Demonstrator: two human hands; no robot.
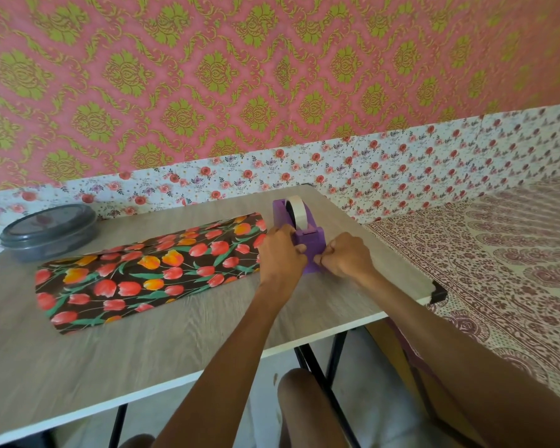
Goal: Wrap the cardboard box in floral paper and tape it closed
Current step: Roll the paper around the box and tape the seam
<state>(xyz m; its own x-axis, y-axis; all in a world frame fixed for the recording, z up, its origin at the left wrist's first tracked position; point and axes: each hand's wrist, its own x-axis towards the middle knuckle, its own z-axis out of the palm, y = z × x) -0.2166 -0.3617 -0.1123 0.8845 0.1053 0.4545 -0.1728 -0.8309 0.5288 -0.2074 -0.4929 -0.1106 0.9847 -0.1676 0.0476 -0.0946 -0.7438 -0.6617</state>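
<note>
The wrapping is looking partly done. The floral paper (149, 273) is lying long and low on the surface (175, 344), at 9 o'clock from the purple tape dispenser (307, 240), and its edges are meeting in a lengthwise seam near the far side. No cardboard box is showing; it is presumably lying inside that fold. No strip is showing on the seam yet, so the taping and the closing of both ends are still waiting.

The left hand (280, 253) is clenching the dispenser's left flank and steadying it. The right hand (345, 257), at 3 o'clock from it, is curling its fingers at the cutter end, probably pinching the free end of the tape (296, 210), though the strip is too thin to make out.

The paper is showing red and orange tulips on a dark ground, faintly glossy and smooth.
</note>
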